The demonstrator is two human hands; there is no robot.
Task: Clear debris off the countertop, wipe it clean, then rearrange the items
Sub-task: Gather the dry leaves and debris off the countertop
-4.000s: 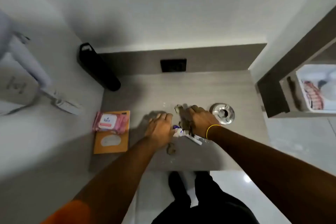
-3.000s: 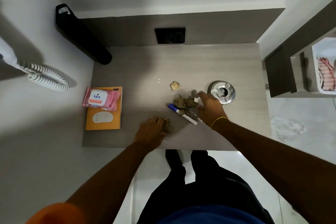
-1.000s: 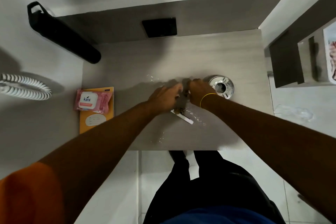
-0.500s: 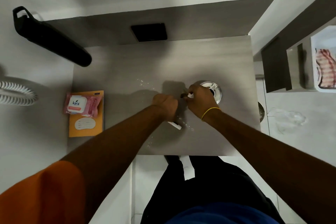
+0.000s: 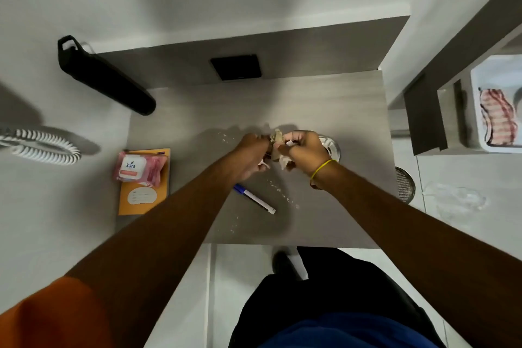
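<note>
Between both hands, curled fingers (image 5: 293, 138) clutch crumpled brown debris (image 5: 276, 141): the left hand (image 5: 251, 157) and right hand (image 5: 306, 150) close on it together above the middle of the grey surface (image 5: 324, 110). White crumbs (image 5: 278, 188) and a blue-capped pen (image 5: 254, 198) lie just nearer. Far left, a pink wipes pack (image 5: 139, 168) rests on an orange notebook (image 5: 144, 195).

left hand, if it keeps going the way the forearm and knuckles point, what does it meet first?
Probably the crumpled tan leaf debris bunched against the left hand, then the right hand closed on the same clump. The round shiny metal dish lies beyond that. Depth is unclear from one view.
</note>
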